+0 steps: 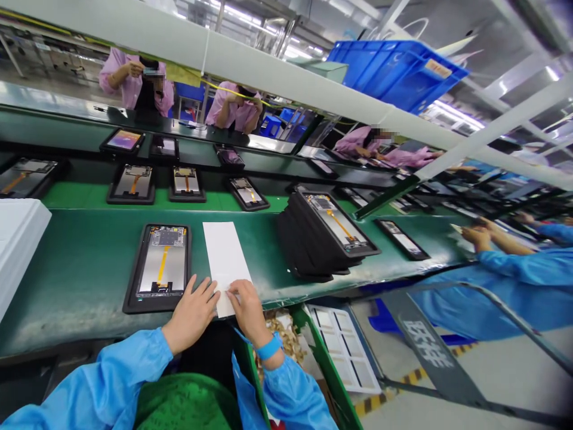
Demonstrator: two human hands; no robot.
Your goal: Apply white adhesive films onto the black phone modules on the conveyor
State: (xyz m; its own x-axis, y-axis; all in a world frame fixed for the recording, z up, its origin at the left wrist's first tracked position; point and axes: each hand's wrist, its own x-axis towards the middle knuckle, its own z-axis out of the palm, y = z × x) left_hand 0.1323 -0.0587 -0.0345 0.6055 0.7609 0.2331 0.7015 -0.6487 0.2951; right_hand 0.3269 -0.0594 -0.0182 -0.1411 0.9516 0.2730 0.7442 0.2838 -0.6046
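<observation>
A long white strip (225, 257) lies on the green bench (80, 269) in front of me. My left hand (191, 313) rests on the strip's near end, fingers stretched out flat. My right hand (245, 304) pinches the same near end with its fingertips. Just left of the strip, an open phone in a black tray (160, 264) lies face down with its gold flex cable showing.
A stack of black trays with a phone on top (324, 236) stands to the right. More trayed phones (132, 182) ride the belt behind. White foam (15, 236) lies at left. A co-worker's hands (478, 234) work at right; people in pink sit opposite. A blue crate (394, 65) sits overhead.
</observation>
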